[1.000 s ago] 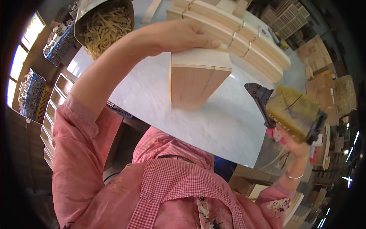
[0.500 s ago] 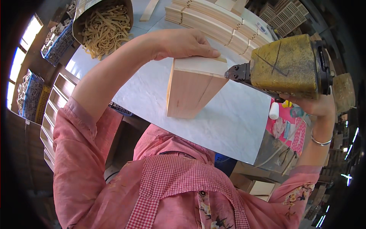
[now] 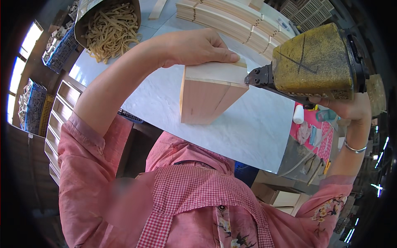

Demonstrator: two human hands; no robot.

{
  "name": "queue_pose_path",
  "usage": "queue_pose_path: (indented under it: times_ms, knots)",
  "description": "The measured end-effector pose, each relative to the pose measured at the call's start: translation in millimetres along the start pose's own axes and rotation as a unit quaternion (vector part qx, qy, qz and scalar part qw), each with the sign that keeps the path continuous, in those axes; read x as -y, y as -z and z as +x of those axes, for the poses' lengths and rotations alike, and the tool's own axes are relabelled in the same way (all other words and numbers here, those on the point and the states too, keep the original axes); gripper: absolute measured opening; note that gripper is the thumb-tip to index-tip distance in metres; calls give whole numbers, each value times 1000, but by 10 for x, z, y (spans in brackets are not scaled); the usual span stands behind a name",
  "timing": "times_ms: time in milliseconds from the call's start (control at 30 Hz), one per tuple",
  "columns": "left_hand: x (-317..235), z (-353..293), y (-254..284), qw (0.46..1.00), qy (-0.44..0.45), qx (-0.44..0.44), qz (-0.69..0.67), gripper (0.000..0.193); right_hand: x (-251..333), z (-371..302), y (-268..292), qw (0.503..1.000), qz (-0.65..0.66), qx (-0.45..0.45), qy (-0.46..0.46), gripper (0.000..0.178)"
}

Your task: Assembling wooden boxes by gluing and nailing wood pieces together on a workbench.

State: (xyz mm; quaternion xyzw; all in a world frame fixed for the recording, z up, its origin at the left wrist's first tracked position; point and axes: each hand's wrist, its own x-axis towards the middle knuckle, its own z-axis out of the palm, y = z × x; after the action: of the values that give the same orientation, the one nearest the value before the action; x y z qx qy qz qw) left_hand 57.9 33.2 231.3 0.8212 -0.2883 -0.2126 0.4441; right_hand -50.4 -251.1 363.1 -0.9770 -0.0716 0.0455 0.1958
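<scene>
The pale wooden box-shaped piece (image 3: 211,99) stands on the white marbled tabletop (image 3: 244,136) in front of me. My left hand (image 3: 200,47) clasps its far upper edge, thumb laid along the top. At its right upper corner sits the black nose of a scuffed yellow-and-black nail gun (image 3: 312,62); I cannot tell whether they touch. My right hand (image 3: 351,108) is wrapped around the tool from below, fingers mostly hidden. Beyond lie stacked pale notched wooden strips (image 3: 231,18) and, leftward, a heap of tan, stringy bands (image 3: 111,31).
</scene>
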Motion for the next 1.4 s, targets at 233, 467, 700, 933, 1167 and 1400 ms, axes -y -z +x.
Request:
queue_pose_path:
  times_ms: [233,467,700,933,1167,1400]
  knots:
    - [10,-2,15,1000,3,5,3,39,156,14,3,996,-48,-12,-77,60]
    - [-24,-8,21,1000,2,18,-18,38,71,59,-22,994,-93,-24,58,59]
    - [-4,-49,18,999,-16,7,-48,38,-129,-105,-106,932,-143,-108,315,63]
    - [290,-353,334,990,-51,62,-118,36,-991,-1143,-855,965,106,-222,-93,58]
    - [959,-664,479,958,-118,61,-252,33,-2445,-2160,-1468,957,-102,-14,-273,61]
    - [1435,-746,509,940,-119,45,-317,27,-3528,-2769,-2238,883,-187,-93,-421,63]
